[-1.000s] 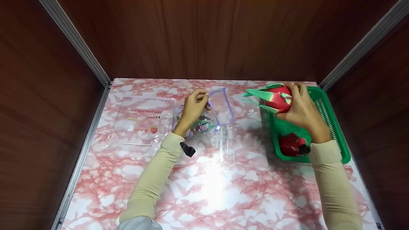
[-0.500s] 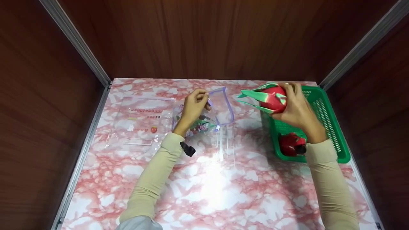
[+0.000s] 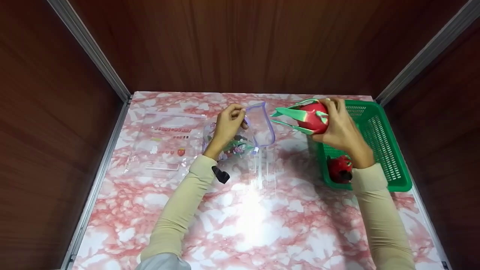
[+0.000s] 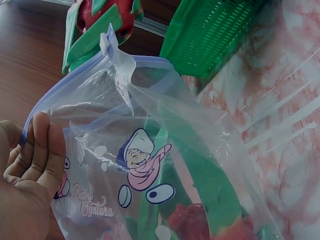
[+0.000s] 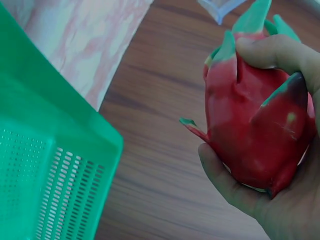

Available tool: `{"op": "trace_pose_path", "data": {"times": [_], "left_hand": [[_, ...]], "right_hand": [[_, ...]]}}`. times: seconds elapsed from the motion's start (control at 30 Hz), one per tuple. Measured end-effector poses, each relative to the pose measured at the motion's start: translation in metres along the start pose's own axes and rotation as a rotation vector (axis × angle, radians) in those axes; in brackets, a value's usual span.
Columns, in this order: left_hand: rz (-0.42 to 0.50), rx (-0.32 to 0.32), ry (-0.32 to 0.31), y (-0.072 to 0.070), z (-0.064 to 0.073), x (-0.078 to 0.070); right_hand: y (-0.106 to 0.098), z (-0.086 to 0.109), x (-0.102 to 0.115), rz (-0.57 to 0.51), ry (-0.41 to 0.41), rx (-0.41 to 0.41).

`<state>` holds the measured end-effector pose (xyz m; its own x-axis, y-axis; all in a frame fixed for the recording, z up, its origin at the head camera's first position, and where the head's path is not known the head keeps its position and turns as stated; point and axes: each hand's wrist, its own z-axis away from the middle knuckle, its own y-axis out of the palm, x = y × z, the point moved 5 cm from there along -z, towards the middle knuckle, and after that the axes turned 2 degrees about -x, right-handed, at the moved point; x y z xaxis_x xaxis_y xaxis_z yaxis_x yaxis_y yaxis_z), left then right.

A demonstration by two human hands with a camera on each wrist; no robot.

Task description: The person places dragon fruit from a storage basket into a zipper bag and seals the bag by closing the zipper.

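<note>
My left hand pinches the purple-edged rim of a clear zip bag, whose mouth gapes toward the right. The left wrist view shows cartoon prints on this bag and a red and green dragon fruit inside it. My right hand grips another dragon fruit, held in the air between the bag and the green basket, its long green leaves pointing left at the bag's mouth. In the right wrist view, thumb and fingers wrap around this dragon fruit.
The green perforated basket stands at the table's right side. A red dragon fruit lies in its near left corner, partly covered by the right wrist's black mount. Another clear printed bag lies flat at the left. Dark wood panels surround the table.
My right hand has carried the dragon fruit leftward from above the basket, closer to the bag's mouth. The left hand and the bag have stayed in place.
</note>
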<state>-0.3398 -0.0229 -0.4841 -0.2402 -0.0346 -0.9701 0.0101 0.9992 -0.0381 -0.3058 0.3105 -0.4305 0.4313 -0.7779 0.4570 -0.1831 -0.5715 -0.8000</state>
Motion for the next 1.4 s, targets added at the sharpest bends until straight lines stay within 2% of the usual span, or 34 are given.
{"op": "trace_pose_path", "data": {"times": [0.73, 1.4], "left_hand": [[-0.016, 0.012, 0.002, 0.001, -0.001, -0.005], [-0.041, 0.028, 0.004, 0.0, -0.002, -0.006]], "right_hand": [[0.021, -0.007, 0.014, -0.045, 0.004, 0.024], [0.045, -0.015, 0.034, -0.009, -0.034, 0.076]]}}
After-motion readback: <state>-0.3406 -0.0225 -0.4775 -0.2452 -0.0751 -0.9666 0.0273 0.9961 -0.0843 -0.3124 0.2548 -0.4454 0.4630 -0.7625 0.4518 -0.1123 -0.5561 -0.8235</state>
